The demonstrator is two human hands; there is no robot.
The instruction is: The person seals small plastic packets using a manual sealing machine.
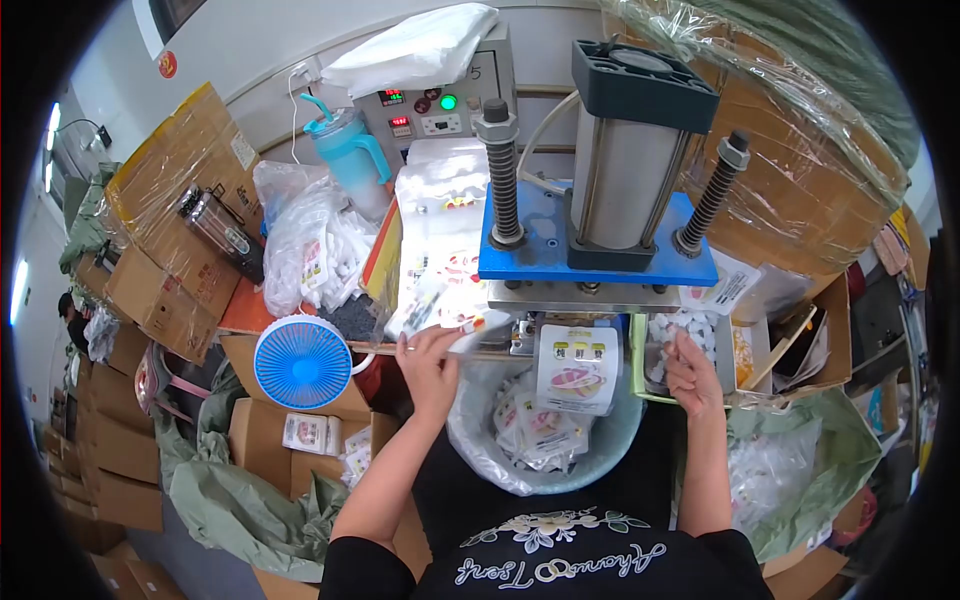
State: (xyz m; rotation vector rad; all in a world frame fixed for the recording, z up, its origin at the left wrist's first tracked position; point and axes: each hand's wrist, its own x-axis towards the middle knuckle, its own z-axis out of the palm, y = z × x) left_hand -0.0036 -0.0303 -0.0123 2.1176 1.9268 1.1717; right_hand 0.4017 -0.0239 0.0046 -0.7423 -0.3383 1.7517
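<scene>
My left hand (430,372) is closed on the edge of a printed plastic pouch (474,331), blurred, at the front of a stack of flat printed pouches (440,225). My right hand (694,378) has its fingers curled together over a green tray (638,362) of small white plastic pieces (688,326). Whatever its fingertips hold, if anything, is too small to make out. Between my hands, another printed pouch (578,372) hangs at the front of the blue-plated press (600,262). Below it stands a lined tub (617,447) with several pouches inside.
A blue fan (303,362) and a turquoise jug (345,150) stand on the left, near a bag of pouches (325,255). The control box (490,80) is behind. Cardboard boxes (258,440) flank me; an open box (838,330) sits beyond the tray.
</scene>
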